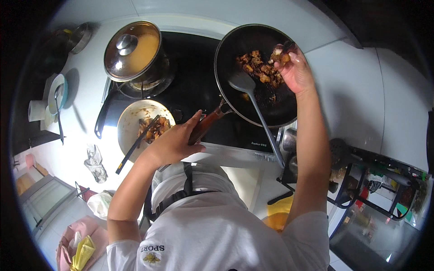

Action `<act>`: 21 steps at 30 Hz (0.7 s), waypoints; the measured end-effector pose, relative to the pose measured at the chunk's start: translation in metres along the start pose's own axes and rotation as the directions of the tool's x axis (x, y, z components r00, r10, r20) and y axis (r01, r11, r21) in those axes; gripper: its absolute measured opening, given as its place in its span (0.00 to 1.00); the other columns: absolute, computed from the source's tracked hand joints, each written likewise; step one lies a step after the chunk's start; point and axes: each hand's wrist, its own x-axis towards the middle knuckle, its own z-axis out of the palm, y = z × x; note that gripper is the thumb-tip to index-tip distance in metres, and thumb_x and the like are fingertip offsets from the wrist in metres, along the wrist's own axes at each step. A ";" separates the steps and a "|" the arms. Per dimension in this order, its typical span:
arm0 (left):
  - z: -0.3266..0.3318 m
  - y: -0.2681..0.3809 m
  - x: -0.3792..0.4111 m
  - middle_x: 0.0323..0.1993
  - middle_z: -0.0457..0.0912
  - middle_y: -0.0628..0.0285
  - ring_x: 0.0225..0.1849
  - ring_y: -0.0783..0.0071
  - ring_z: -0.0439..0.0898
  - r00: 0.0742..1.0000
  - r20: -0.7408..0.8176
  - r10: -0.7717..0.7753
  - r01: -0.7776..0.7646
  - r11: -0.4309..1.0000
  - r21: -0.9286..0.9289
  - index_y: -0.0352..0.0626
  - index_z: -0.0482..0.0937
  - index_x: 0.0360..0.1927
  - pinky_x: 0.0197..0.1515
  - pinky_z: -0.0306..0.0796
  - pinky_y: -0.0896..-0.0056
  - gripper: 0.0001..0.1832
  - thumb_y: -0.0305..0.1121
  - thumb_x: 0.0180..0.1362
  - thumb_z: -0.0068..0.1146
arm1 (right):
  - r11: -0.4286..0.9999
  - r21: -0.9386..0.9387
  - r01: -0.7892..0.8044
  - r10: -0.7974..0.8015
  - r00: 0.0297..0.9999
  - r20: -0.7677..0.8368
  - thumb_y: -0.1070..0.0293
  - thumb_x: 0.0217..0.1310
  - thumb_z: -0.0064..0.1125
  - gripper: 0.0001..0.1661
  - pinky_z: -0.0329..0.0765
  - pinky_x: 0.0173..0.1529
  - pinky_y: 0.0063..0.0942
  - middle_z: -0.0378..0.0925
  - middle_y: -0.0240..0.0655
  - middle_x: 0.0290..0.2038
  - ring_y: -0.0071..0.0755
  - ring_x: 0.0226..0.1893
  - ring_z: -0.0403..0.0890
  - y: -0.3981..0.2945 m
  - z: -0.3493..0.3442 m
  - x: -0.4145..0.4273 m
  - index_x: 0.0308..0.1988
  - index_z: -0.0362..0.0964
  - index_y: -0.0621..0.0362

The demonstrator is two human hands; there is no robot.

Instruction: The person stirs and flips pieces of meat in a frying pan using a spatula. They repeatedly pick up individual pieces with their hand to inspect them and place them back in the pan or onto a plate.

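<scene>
A dark frying pan (230,64) stands on the black cooktop (193,57), with browned chunks of food (266,73) inside. A grey spatula (261,110) rests in it, its handle over the rim. My left hand (174,140) lies on the pan's brown handle (206,125), thumb below it and index finger stretched along it. Above the pan's right side, my right hand (295,71) holds several small pieces of food (280,56) in its fingers. Beside my left hand, a white bowl (127,117) holds similar chunks, with dark chopsticks (135,147) laid across it.
A lidded pot (134,50) sits on the left burner, its black handle (103,117) pointing towards me. Farther left are a light-blue bowl (52,91) with a spoon and a crumpled grey wrapper (96,164). A black metal rack (373,203) with kitchen things stands at the right.
</scene>
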 end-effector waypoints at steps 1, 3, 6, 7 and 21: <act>0.001 -0.001 0.000 0.37 0.82 0.42 0.39 0.54 0.83 0.999 -0.036 0.033 -0.032 0.999 0.031 0.38 0.46 0.76 0.49 0.71 0.64 0.50 0.39 0.58 0.67 | 0.999 0.048 -0.012 0.009 0.998 0.069 0.70 0.61 0.60 0.15 0.85 0.45 0.37 0.80 0.36 0.47 0.35 0.47 0.81 0.001 0.006 0.000 0.48 0.72 0.53; 0.003 -0.007 -0.001 0.41 0.82 0.40 0.45 0.55 0.83 0.989 -0.113 0.093 -0.082 0.992 0.096 0.38 0.46 0.76 0.53 0.71 0.64 0.51 0.41 0.58 0.67 | 0.997 0.064 -0.031 0.023 0.993 0.117 0.71 0.60 0.61 0.16 0.85 0.44 0.38 0.80 0.37 0.47 0.37 0.47 0.81 0.006 0.026 -0.003 0.49 0.73 0.53; 0.000 -0.007 -0.012 0.46 0.81 0.41 0.50 0.51 0.80 0.986 -0.158 0.061 -0.065 0.998 -0.022 0.35 0.48 0.74 0.57 0.70 0.61 0.52 0.48 0.56 0.67 | 0.992 0.052 -0.119 0.103 0.966 0.238 0.70 0.58 0.63 0.16 0.86 0.46 0.39 0.79 0.37 0.48 0.37 0.49 0.81 0.016 0.059 -0.003 0.48 0.73 0.52; 0.002 -0.011 -0.019 0.46 0.81 0.42 0.50 0.49 0.80 0.980 -0.193 0.056 -0.068 0.996 -0.055 0.34 0.49 0.74 0.58 0.70 0.61 0.52 0.49 0.56 0.67 | 0.989 0.052 -0.141 0.120 0.948 0.294 0.70 0.58 0.64 0.16 0.86 0.46 0.39 0.79 0.37 0.48 0.37 0.49 0.82 0.024 0.071 -0.004 0.47 0.73 0.51; 0.064 -0.086 -0.111 0.60 0.74 0.48 0.53 0.61 0.76 0.876 -0.457 -0.154 -0.130 0.837 -0.532 0.40 0.62 0.71 0.57 0.70 0.64 0.38 0.58 0.68 0.48 | 0.495 -0.814 0.302 0.382 0.766 0.517 0.73 0.53 0.66 0.10 0.79 0.43 0.27 0.77 0.37 0.37 0.33 0.36 0.83 0.127 0.244 -0.002 0.38 0.76 0.60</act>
